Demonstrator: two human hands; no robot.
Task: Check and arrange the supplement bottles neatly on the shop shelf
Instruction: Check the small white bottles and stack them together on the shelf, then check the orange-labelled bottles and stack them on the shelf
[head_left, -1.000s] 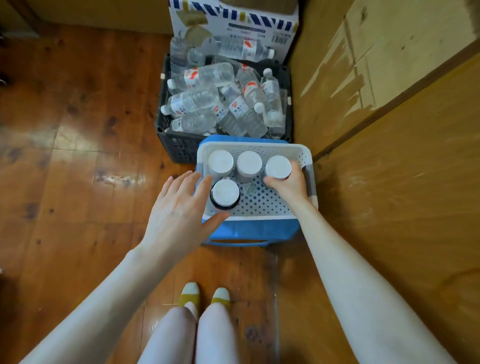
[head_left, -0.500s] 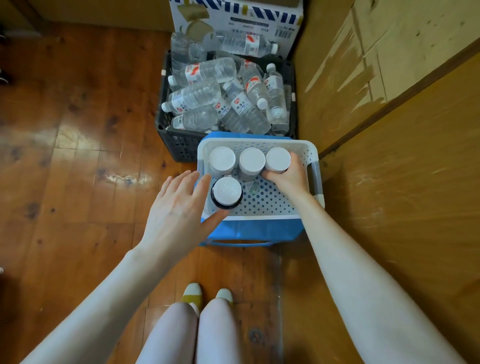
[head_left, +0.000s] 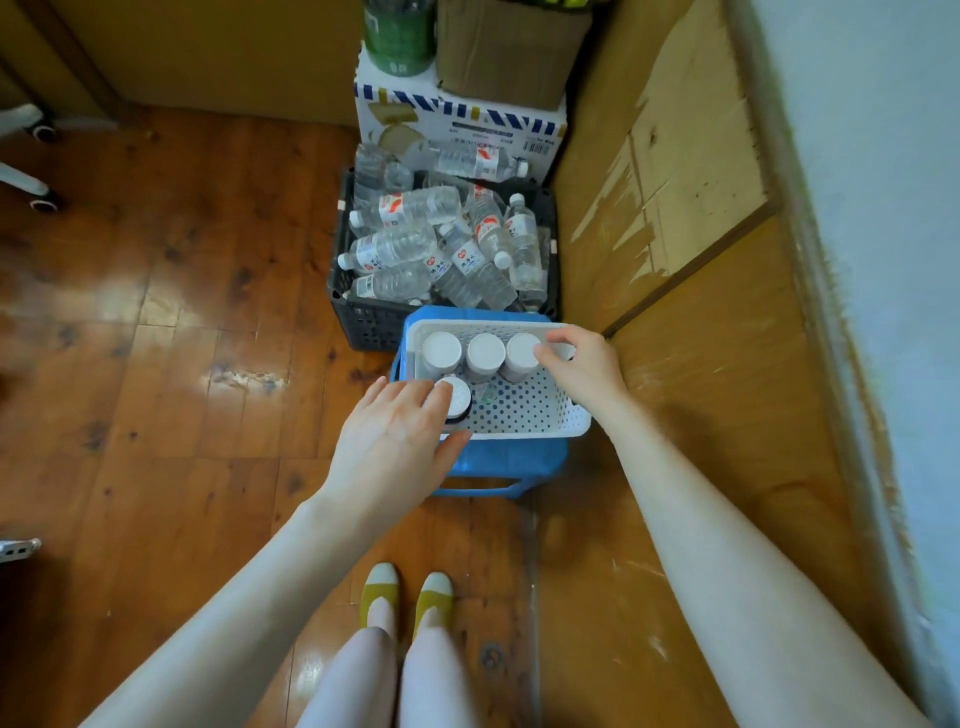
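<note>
My left hand (head_left: 400, 441) lies spread, fingers straight, over the black-collared bottle (head_left: 457, 397) in the basket (head_left: 524, 431)'s near-left corner. My right hand (head_left: 584, 364) curls beside the rightmost bottle (head_left: 521, 353) of the far-edge row (grip unclear). I'd best lift each one straight up, clear of its neighbours.

i count four supplement bottles (head_left: 485, 353) in one white basket (head_left: 524, 413): three white-capped ones in the far row and one dark-rimmed one at the near left. one blue stool (head_left: 501, 460) is under it. one dark crate (head_left: 363, 325) holds a heap of water bottles (head_left: 395, 249), too tangled to count exactly. far back, two boxes (head_left: 457, 124) are stacked.
</note>
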